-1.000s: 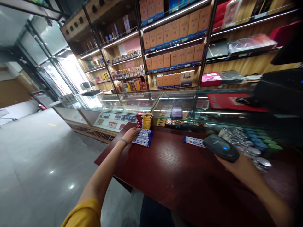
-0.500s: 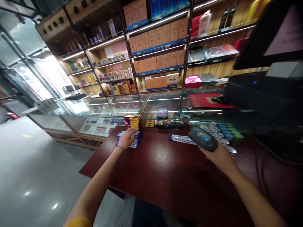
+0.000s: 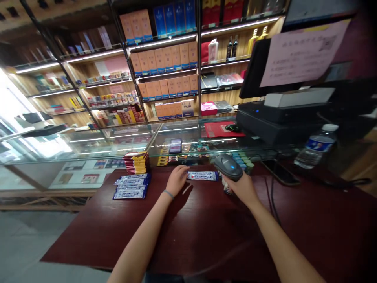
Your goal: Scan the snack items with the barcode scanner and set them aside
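Observation:
A black barcode scanner [image 3: 228,166] with a lit blue light is gripped in my right hand [image 3: 244,189]. It hangs over the right end of a slim blue-and-white packet [image 3: 203,175] lying flat on the dark red table. My left hand [image 3: 177,180] reaches the left end of that packet, fingers extended and slightly apart; whether they touch it I cannot tell. Further left, several similar blue-and-white packets [image 3: 131,186] lie in an overlapping pile. Behind them stands a stack of red-and-yellow packets [image 3: 136,162]. Small cans or tubs [image 3: 243,161] are partly hidden behind the scanner.
A glass display counter [image 3: 112,145] runs along the table's far edge. To the right are a phone [image 3: 280,172], cables, a water bottle [image 3: 316,147] and a monitor [image 3: 256,68] on a black base. Shelves of boxes [image 3: 167,88] line the back wall.
My left hand has left the packet pile and moved right to the single packet. The scanner stays in my right hand, near that packet. The view has turned right.

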`<state>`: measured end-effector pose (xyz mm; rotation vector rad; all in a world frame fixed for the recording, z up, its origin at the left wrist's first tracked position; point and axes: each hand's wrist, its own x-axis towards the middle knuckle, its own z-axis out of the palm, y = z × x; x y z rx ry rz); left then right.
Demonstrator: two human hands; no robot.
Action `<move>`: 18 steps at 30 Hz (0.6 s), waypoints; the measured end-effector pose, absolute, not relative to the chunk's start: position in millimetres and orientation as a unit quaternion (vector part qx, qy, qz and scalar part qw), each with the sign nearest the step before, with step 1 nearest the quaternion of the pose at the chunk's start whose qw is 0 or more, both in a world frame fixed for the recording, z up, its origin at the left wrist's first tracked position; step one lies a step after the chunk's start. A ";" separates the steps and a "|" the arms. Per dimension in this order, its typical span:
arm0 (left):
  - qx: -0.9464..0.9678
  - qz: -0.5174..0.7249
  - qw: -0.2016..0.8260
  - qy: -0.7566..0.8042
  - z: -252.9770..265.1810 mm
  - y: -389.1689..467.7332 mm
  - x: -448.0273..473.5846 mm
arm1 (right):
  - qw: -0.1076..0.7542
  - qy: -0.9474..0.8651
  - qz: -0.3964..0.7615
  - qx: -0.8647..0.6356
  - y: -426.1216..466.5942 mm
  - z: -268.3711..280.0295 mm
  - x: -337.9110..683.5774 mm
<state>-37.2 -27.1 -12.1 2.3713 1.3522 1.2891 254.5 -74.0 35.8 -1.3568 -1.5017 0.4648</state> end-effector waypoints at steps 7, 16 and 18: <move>0.809 0.397 0.075 0.427 -38.8 -10.1 14.7 | 0.542 -0.594 0.195 -0.562 -72.7 41.9 267.6; 0.831 0.327 -0.010 0.450 -52.2 -13.6 19.3 | 0.544 -0.587 0.192 -0.568 -73.3 42.9 271.5; 0.828 0.325 -0.024 0.456 -53.1 -13.9 19.4 | 0.544 -0.588 0.188 -0.569 -73.4 42.2 270.5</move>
